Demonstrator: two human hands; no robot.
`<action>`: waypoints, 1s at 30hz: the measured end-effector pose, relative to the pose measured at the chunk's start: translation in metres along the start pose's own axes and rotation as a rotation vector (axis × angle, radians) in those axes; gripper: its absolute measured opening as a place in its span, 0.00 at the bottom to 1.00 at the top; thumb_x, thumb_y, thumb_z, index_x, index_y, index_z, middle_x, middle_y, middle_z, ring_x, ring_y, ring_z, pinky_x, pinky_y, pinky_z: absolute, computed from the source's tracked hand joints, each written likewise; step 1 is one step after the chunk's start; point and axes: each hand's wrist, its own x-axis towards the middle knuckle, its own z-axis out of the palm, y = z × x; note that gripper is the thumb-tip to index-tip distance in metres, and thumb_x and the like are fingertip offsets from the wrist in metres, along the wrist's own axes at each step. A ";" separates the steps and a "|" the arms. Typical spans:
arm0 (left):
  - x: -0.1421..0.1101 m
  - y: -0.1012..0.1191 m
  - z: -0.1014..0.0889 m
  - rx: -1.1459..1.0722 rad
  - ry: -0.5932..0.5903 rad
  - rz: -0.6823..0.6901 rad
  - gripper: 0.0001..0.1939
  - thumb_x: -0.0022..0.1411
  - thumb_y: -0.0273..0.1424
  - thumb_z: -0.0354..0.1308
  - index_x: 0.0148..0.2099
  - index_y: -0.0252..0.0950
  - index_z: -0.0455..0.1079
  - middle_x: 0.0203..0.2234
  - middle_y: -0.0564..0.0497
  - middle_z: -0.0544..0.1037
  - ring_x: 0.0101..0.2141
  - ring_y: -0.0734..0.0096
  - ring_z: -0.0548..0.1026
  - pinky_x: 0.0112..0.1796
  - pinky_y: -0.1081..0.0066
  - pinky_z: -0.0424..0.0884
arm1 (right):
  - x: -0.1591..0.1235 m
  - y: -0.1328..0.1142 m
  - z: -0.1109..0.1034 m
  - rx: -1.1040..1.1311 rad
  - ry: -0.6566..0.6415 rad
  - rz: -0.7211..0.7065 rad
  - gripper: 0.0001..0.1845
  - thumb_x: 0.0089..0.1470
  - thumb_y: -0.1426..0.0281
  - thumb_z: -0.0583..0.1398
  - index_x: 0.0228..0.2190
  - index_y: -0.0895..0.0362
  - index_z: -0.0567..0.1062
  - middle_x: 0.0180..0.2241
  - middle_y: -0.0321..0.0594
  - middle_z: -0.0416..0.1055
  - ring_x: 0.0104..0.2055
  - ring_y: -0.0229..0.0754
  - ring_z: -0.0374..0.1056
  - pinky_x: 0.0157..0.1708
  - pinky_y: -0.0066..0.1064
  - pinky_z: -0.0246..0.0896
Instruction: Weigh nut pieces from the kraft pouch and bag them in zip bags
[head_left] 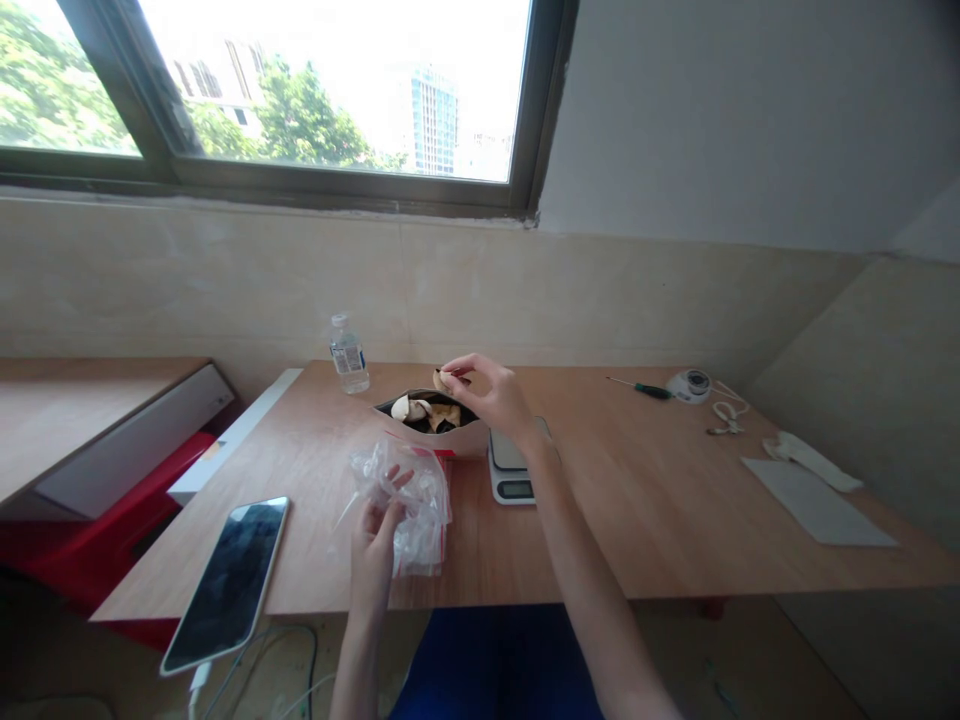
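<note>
The rectangular wooden tabletop [645,500] is pale orange-brown with faint grain streaks. The soft paper pouch [457,440] is pinkish-beige outside and black inside, around white and tan pieces [444,415]. The clear plastic zip bag [420,510] shows red marks along its edge. The flat smartphone [229,585] has a black screen and pale rim.

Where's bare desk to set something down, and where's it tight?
Widest bare wood: the tabletop between the kitchen scale and the grey sheet, below the screwdriver. Smaller patch: between the phone and the plastic bag. Crowded: centre, where the right hand with its pale piece, the open pouch, the scale and the left hand bunch.
</note>
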 end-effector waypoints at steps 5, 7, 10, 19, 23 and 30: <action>-0.002 0.000 0.004 -0.046 -0.008 -0.026 0.30 0.51 0.39 0.62 0.56 0.36 0.66 0.50 0.42 0.74 0.48 0.59 0.72 0.44 0.68 0.69 | -0.002 -0.014 -0.003 0.138 0.167 0.042 0.08 0.54 0.65 0.58 0.33 0.56 0.75 0.34 0.36 0.75 0.36 0.36 0.70 0.41 0.29 0.64; -0.002 -0.001 0.004 -0.044 -0.008 -0.026 0.30 0.52 0.39 0.62 0.56 0.35 0.66 0.50 0.42 0.74 0.49 0.59 0.71 0.45 0.68 0.68 | -0.005 -0.017 -0.006 0.224 0.181 0.070 0.07 0.54 0.66 0.58 0.33 0.55 0.74 0.34 0.36 0.74 0.36 0.36 0.69 0.40 0.29 0.64; -0.001 -0.002 0.003 -0.033 -0.007 -0.021 0.30 0.52 0.40 0.62 0.56 0.36 0.66 0.51 0.42 0.73 0.50 0.58 0.71 0.45 0.68 0.68 | -0.011 -0.020 -0.010 0.269 0.120 0.083 0.06 0.53 0.67 0.58 0.32 0.55 0.74 0.33 0.35 0.74 0.34 0.36 0.69 0.38 0.29 0.64; 0.000 0.000 0.004 -0.015 -0.013 -0.010 0.30 0.51 0.40 0.62 0.55 0.35 0.67 0.50 0.42 0.74 0.49 0.58 0.71 0.44 0.67 0.68 | -0.022 -0.029 -0.023 -0.199 -0.098 -0.073 0.05 0.52 0.74 0.57 0.30 0.55 0.73 0.30 0.35 0.72 0.33 0.37 0.65 0.38 0.29 0.60; -0.001 -0.001 0.006 -0.024 -0.038 -0.008 0.29 0.53 0.41 0.61 0.56 0.36 0.65 0.51 0.42 0.73 0.47 0.61 0.72 0.44 0.68 0.68 | -0.023 -0.033 -0.026 -0.370 -0.152 -0.138 0.06 0.53 0.75 0.57 0.32 0.55 0.74 0.31 0.36 0.73 0.36 0.39 0.65 0.42 0.32 0.59; 0.000 -0.005 0.006 -0.037 -0.062 -0.009 0.29 0.54 0.40 0.61 0.57 0.37 0.65 0.52 0.43 0.72 0.46 0.63 0.72 0.43 0.69 0.68 | -0.021 -0.019 -0.014 -0.480 -0.247 -0.102 0.19 0.62 0.71 0.50 0.53 0.52 0.68 0.52 0.41 0.70 0.54 0.41 0.63 0.55 0.37 0.55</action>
